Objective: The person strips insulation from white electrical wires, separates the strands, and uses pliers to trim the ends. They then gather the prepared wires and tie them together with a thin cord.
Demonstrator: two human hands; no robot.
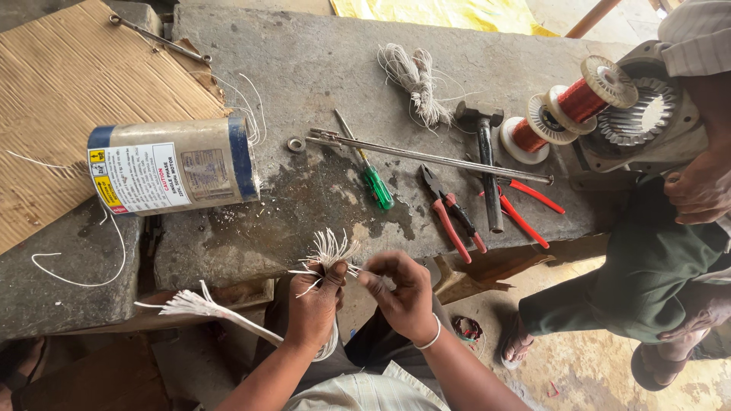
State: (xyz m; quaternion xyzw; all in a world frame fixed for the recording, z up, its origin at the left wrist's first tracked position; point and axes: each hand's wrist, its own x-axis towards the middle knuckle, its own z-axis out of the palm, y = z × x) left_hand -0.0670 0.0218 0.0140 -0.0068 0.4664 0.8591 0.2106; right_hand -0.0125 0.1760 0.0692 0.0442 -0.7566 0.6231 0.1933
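Note:
My left hand [314,304] grips a bundle of thin white strips [329,250] that fan out above the fist. My right hand [401,293] pinches one strip beside that bundle, fingertips close to the left thumb; a pale bangle sits on its wrist. A second fan of white strips [199,305] sticks out to the left below my left forearm. Both hands hover just in front of the near edge of the stone workbench [320,61].
On the bench lie a cylindrical motor body with a label [173,165], a green-handled screwdriver [372,180], a long steel rod [426,155], red-handled pliers [451,215], a hammer [486,164], copper wire spools [567,108] and a white string tangle [415,80]. Another person [670,228] sits right by a stator [638,122]. Cardboard [68,99] lies left.

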